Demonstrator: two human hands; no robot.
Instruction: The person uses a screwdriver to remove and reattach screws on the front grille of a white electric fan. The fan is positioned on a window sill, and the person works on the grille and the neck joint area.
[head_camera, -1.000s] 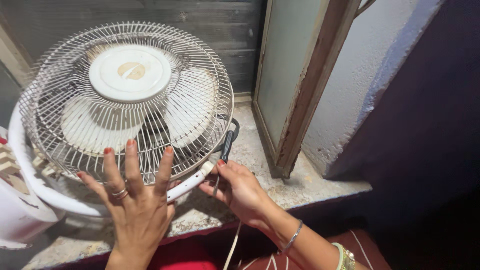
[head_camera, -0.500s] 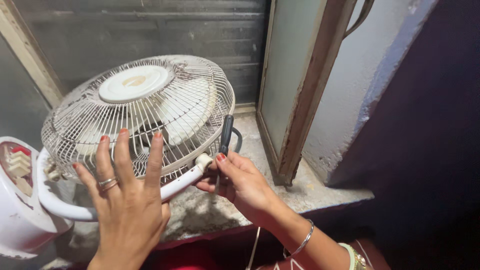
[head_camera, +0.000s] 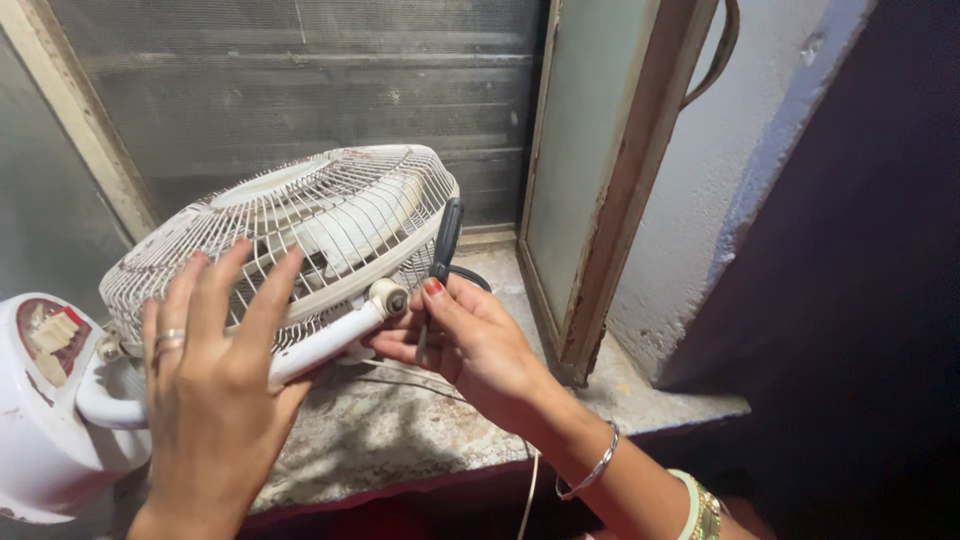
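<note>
A white table fan with a dusty wire grille (head_camera: 330, 215) stands on a stone sill, its head tilted back so the grille faces up. My left hand (head_camera: 215, 380) lies flat against the lower grille and the white curved bracket (head_camera: 320, 345), fingers spread, a ring on one finger. My right hand (head_camera: 475, 350) grips a black-handled tool (head_camera: 446, 235) beside the round pivot knob (head_camera: 388, 298) at the bracket's end. The handle points up. The tool's tip is hidden behind my fingers.
The fan's white base with its control panel (head_camera: 45, 400) sits at the far left. The mottled sill (head_camera: 400, 440) ends at a red front edge. A worn wooden window frame (head_camera: 610, 200) stands open to the right, and a thin white cord (head_camera: 528, 490) hangs below my wrist.
The fan head has tipped back, so its grille now faces upward rather than toward me. Both hands have stayed on the fan, the right still holding the tool at the pivot.
</note>
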